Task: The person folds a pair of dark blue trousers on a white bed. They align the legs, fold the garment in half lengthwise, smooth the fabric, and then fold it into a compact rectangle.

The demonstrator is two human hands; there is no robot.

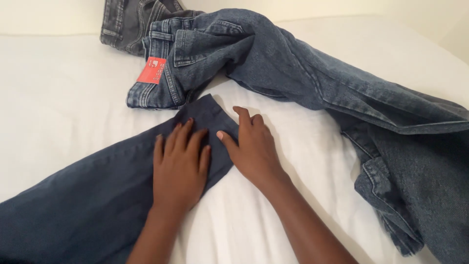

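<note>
A dark navy trouser leg (83, 195) lies flat on the white bed sheet (58, 93), running from the lower left up to its hem near the middle. My left hand (180, 164) rests palm down on it, fingers spread, just below the hem. My right hand (251, 146) lies flat beside it, thumb on the edge of the hem and fingers on the sheet. Neither hand grips anything.
A crumpled pair of blue jeans (303, 73) with a red tag (152, 70) stretches from the top middle across to the lower right. Grey jeans (124, 22) lie bunched at the top left. A pale wall runs behind the bed.
</note>
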